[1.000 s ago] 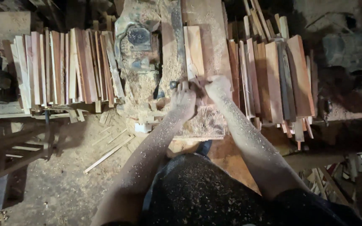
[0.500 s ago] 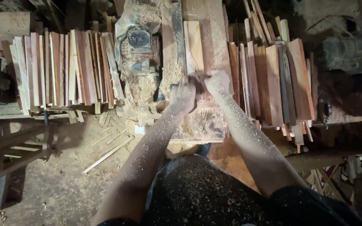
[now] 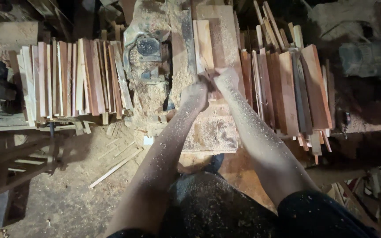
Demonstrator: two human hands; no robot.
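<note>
My left hand (image 3: 195,94) and my right hand (image 3: 226,79) are side by side on the near end of a pale wooden board (image 3: 203,44). The board lies lengthwise on the sawdust-covered machine table (image 3: 212,128), along a dark metal fence (image 3: 187,35). Both hands press down on the board with fingers curled over its end. Both forearms are dusted with wood chips. The board's near end is hidden under my fingers.
A stack of thin wooden slats (image 3: 67,79) lies on the left, another stack of reddish boards (image 3: 287,83) on the right. The machine housing (image 3: 148,48) sits left of the fence. Loose sticks (image 3: 113,167) lie on the sawdust floor. Wooden frames stand lower left.
Both hands have moved away from me along the machine table, and the board has slid forward with them.
</note>
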